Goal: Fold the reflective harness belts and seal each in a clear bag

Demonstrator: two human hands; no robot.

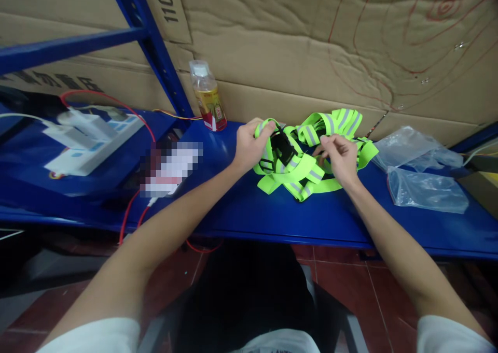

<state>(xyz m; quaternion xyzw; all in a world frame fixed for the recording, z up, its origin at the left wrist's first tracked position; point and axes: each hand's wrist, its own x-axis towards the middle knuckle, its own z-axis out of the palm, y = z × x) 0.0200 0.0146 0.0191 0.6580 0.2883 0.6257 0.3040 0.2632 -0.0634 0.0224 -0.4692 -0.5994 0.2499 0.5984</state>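
A tangle of neon yellow-green reflective straps (307, 174) with grey stripes lies on the blue shelf top (241, 208). My left hand (249, 145) grips a strap loop at the pile's left side, next to a black buckle piece (282, 148). On the right, my right hand (337, 153) pinches another strap between thumb and fingers. More folded straps (336, 122) lie just behind my hands.
A drink bottle (208, 96) with yellow liquid stands against the cardboard wall. White power strips (91, 135) and red wires (136, 213) lie at left. Clear plastic bags (422, 171) rest at right. A blue rack post (151, 47) rises behind.
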